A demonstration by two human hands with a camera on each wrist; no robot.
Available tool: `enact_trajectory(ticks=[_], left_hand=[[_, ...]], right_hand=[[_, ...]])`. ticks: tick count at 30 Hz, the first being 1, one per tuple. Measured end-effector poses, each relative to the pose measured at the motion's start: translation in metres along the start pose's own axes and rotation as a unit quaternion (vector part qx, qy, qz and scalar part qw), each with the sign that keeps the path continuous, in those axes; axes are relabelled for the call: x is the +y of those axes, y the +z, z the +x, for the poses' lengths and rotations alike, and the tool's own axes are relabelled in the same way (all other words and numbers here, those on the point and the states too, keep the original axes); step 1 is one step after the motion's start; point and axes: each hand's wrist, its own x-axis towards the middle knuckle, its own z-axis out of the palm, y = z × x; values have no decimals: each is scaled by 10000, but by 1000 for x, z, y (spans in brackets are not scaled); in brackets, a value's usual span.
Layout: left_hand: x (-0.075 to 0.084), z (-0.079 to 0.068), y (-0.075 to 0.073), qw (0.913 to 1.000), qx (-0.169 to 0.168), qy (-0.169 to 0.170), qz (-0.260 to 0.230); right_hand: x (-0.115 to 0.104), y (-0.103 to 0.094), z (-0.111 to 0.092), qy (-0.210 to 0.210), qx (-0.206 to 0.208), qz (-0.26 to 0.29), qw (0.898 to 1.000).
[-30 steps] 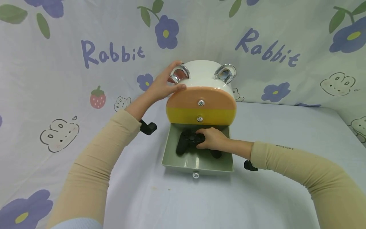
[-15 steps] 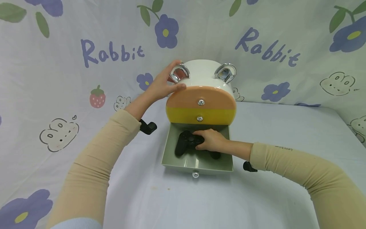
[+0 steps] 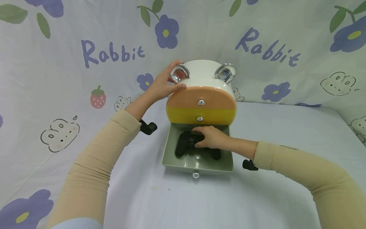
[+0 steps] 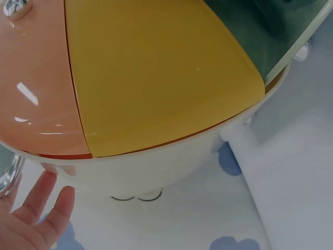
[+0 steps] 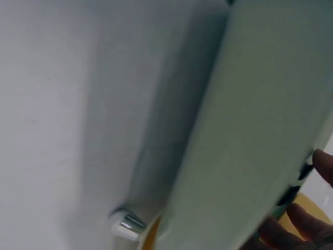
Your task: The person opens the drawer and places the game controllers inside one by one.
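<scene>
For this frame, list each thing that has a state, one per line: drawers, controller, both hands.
Grey-green bottom drawer: pulled open.
Yellow middle drawer: closed.
Orange top drawer: closed.
Black game controller: lying inside the open drawer.
Right hand: resting on the controller; grip unclear.
Left hand: fingers spread on the white rounded cabinet.

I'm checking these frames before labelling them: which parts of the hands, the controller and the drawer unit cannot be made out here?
- Head view: the right hand covers the middle of the black controller, so its grip is unclear.
- Head view: the open green drawer hides its floor beneath the controller.
- Left wrist view: the left hand is cut off by the edge.
- Right wrist view: blurred; only dark fingertips and the drawer knob show.
</scene>
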Motion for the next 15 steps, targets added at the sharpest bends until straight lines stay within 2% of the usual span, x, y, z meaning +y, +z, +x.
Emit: enact_trajectory(ticks=[9, 15], left_hand=[[0, 1, 0, 10000, 0, 40, 14], [0, 0, 0, 10000, -18, -65, 49]], right_hand=[[-14, -8, -25, -562, 369, 689, 9954], [-19, -6, -47, -938, 384, 904, 9907]])
